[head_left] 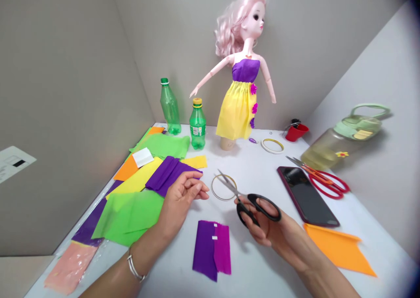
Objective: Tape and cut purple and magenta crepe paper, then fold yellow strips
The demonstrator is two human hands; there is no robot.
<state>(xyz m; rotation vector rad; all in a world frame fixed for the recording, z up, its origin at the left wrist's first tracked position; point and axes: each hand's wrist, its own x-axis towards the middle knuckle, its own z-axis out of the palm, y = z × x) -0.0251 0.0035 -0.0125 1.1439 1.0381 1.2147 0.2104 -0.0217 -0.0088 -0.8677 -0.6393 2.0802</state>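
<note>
My right hand holds black-handled scissors, its fingers through the handles and the blades slightly apart, pointing up and left. My left hand hovers beside the folded purple cloth, its fingers loosely curled and close together; whether something small is between them cannot be made out. Below and between both hands lies a purple and magenta piece with two small white bits on it. A thin ring rests on the table behind the scissor blades.
A doll in a purple and yellow dress stands at the back, beside green bottles. Coloured cloths cover the left side. At right are a phone, red scissors, a water bottle and orange cloth.
</note>
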